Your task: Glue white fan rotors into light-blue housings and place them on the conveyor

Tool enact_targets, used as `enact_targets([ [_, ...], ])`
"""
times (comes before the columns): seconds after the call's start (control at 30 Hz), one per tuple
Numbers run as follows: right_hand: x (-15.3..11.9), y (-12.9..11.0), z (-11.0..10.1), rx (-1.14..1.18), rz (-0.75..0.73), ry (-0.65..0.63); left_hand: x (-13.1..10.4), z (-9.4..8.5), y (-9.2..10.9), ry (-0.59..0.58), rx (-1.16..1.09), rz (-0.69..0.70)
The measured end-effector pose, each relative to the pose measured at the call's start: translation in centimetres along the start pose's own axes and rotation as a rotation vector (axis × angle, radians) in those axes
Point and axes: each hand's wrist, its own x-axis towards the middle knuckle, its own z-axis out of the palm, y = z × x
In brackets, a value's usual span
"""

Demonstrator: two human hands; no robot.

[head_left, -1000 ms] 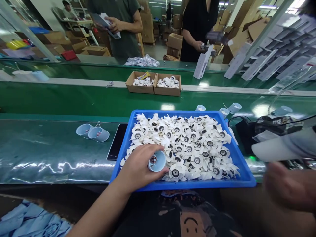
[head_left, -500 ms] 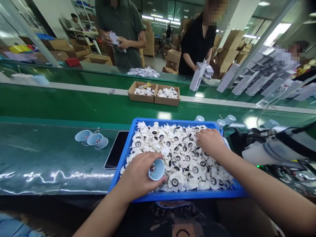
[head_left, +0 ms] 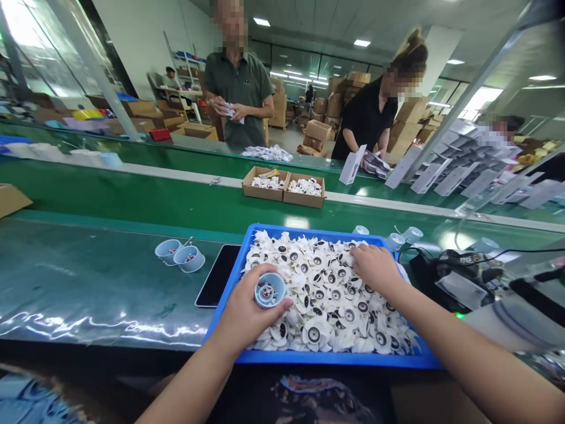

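My left hand (head_left: 247,306) is wrapped round a light blue cup-shaped housing (head_left: 274,284), its open end towards me. Inside the housing sits a round motor-like part with reddish copper. Below and beyond that hand is a blue tray (head_left: 344,359) heaped with small white fan blades (head_left: 335,294) that have dark round hubs. My right hand (head_left: 375,265) reaches into the far right of the heap. Its fingers are bent together among the blades, and whatever lies under the fingertips is hidden.
Two light blue housings (head_left: 189,259) and a dark tablet (head_left: 218,275) lie left of the tray. More housings (head_left: 413,235) stand behind it at right, near black cables and equipment (head_left: 441,277). Cardboard boxes (head_left: 304,191) of white parts sit beyond. Two people (head_left: 241,88) handle items across the line.
My left hand has turned the housing so that its inside faces me more. My right hand stays at the far right of the heap. The whole view has tilted up.
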Motion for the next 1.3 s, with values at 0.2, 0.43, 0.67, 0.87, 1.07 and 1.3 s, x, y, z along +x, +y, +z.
enact_targets([
  [0.2,-2.5,-2.1,-1.8,0.669,-0.018,-0.012,-0.7,0.0,0.3,0.059,-0.184,0.051],
  [0.43,-8.1,-6.3,-0.8,1.881,-0.006,-0.413,-1.0,0.1,4.3,-0.147,-0.083,0.123],
  [0.67,-8.2,-6.5,-0.3,2.017,-0.012,-0.503,0.1,1.1,6.0,-0.222,0.161,0.315],
  [0.87,-9.2,-6.0,-2.4,1.441,-0.27,-0.204,0.7,1.8,6.7,-0.208,0.261,0.394],
  [1.07,-9.7,-6.4,-4.1,0.664,-0.402,0.138,1.0,4.0,7.9,-0.183,0.314,0.598],
  [1.3,-11.0,-2.0,-2.4,0.794,-0.461,0.468,5.4,5.7,8.8,-0.325,0.387,0.806],
])
